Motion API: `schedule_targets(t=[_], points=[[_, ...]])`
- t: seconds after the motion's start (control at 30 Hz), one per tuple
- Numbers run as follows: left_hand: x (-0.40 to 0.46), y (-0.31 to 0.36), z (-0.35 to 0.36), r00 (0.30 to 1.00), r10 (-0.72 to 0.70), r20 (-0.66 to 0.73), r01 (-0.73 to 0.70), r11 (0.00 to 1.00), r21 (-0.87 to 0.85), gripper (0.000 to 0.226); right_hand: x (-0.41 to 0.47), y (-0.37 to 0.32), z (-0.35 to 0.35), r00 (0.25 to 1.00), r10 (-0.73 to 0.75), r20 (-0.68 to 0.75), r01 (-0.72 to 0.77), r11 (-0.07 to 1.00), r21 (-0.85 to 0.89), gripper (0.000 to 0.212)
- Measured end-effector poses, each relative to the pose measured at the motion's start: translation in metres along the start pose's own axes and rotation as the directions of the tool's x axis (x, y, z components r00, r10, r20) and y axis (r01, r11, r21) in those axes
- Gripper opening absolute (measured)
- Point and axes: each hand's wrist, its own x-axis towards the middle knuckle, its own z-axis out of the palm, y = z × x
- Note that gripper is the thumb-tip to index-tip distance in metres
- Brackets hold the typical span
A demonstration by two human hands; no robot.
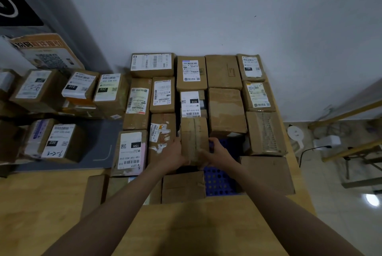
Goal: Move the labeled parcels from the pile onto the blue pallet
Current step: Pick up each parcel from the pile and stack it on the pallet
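Brown cardboard everywhere, and the taped parcel (194,138) is showing a matt, creased skin under wrinkled, faintly shiny packing tape. The blue pallet (219,181) beneath is looking like moulded plastic, a grid of holes, dull in finish. White paper labels (191,71) are lying smooth on the neighbouring boxes, one torn label (160,134) peeling raggedly. The counter (51,198) is glowing as smooth, pale wood. Off to the right, the tiled floor (361,210) is gleaming glossy, throwing back a lamp's glare.
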Motion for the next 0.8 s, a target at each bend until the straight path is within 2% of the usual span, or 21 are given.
schedule_targets(t=[0.1,0.3,0.5,0.8], points=[[0.0,0.011,0.002,1.0,0.008,-0.005,-0.008,1.0,0.027,0.091,0.0,0.0,-0.004,0.999,0.044,-0.025,-0.043,0.998,0.042,0.061],[0.003,0.03,0.003,1.0,-0.025,-0.017,0.028,0.977,0.211,0.078,0.007,0.002,-0.009,0.988,0.143,-0.055,-0.134,0.982,0.133,0.038],[0.007,0.036,0.006,1.0,-0.006,-0.029,0.013,0.969,0.245,0.077,0.011,0.002,-0.008,0.98,0.197,-0.04,-0.187,0.965,0.185,0.039],[0.018,0.03,0.021,0.995,0.075,-0.062,-0.063,0.982,0.177,0.067,0.019,0.001,-0.013,0.949,0.316,-0.005,-0.307,0.924,0.226,0.038]])
